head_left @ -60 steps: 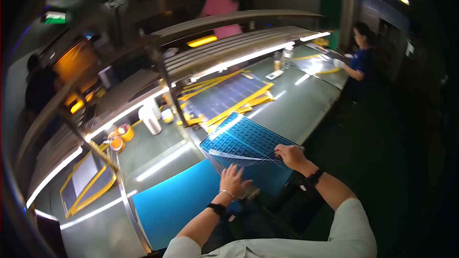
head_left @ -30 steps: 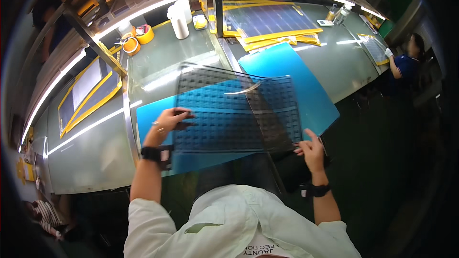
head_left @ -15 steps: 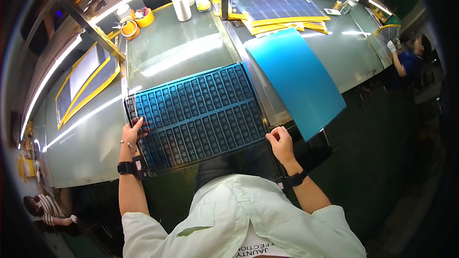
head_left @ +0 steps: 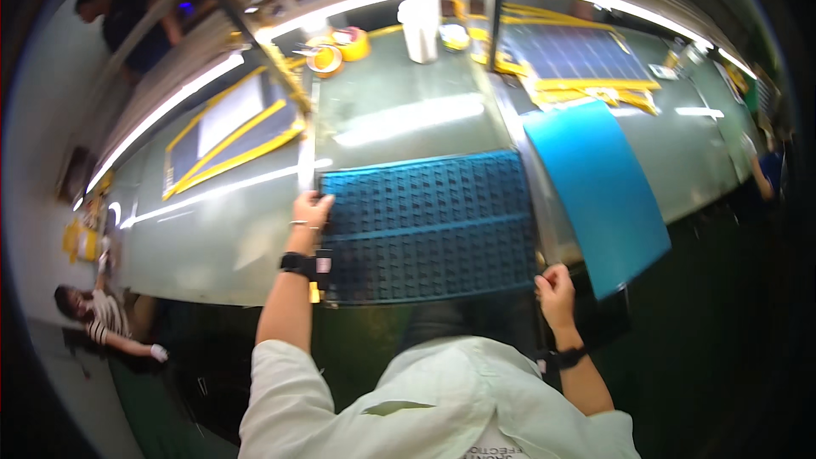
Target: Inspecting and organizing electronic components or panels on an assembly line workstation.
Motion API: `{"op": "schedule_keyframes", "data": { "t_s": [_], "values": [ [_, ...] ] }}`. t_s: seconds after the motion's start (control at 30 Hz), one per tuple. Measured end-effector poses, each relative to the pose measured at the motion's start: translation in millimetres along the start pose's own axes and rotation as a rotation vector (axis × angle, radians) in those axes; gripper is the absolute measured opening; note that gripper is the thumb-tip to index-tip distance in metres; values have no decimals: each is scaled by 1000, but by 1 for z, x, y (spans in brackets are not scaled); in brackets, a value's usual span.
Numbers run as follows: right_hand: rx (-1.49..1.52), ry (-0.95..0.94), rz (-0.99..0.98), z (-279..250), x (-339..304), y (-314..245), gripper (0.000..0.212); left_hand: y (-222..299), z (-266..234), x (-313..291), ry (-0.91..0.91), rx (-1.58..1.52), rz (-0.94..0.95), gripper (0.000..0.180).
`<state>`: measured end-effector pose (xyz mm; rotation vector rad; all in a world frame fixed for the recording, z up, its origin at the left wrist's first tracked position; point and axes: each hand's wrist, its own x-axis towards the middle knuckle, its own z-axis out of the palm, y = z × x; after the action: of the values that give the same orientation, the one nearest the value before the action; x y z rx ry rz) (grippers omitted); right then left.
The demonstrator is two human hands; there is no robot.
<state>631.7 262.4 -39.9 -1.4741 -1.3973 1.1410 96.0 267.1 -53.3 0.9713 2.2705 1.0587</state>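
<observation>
At the far left, a co-worker in a striped shirt (head_left: 109, 316) stands beyond the end of the grey-green worktable (head_left: 225, 251). Nearer to me lies a flat dark panel with yellow borders (head_left: 274, 131), with a white sheet (head_left: 229, 119) on it. My left hand (head_left: 311, 211) grips the left edge of a dark, thin rectangular sheet with a grid pattern (head_left: 425, 229). This sheet is in front of me, over the near edge of the table, and blue colour shows through its upper part. My right hand (head_left: 558, 291) has curled fingers at its lower right corner; I cannot tell if they pinch it. Further right lies a smooth bright-blue rectangular sheet (head_left: 599, 195), well apart from the tapes.

I judge that the step in hand is placing the patterned sheet straight. The next move probably calls for both hands to guide its edges evenly, without bending it.
</observation>
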Motion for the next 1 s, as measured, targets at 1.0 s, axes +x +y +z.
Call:
{"op": "schedule_keyframes", "data": {
  "t_s": [1.0],
  "values": [
    [-1107,-216,-819,16,155,-61,61,60,43,-17,-35,809,186,60]
  ]
}}
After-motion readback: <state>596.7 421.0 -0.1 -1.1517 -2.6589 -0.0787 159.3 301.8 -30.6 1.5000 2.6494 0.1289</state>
